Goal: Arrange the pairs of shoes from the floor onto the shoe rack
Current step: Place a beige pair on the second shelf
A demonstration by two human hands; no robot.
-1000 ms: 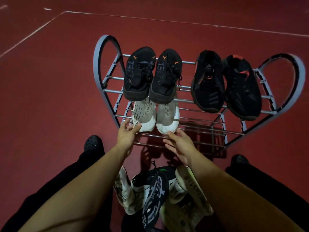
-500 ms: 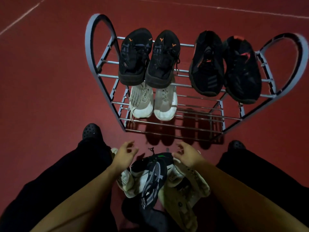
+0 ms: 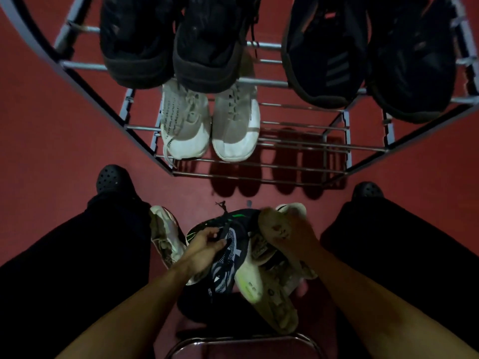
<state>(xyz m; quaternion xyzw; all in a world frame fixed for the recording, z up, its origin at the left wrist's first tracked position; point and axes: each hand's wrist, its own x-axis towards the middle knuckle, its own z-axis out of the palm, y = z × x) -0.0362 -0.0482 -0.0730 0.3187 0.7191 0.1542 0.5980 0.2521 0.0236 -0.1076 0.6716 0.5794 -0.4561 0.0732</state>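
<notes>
While left hand fingers pinch the black sneaker laces | right hand blurred, grip unclear

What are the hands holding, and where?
The left hand grips the dark sneaker at its laces. The right hand is blurred over a pale shoe; its hold cannot be told.

Hands on floor shoes

Both forearms lowered, left hand curled, right hand blurred.
</notes>
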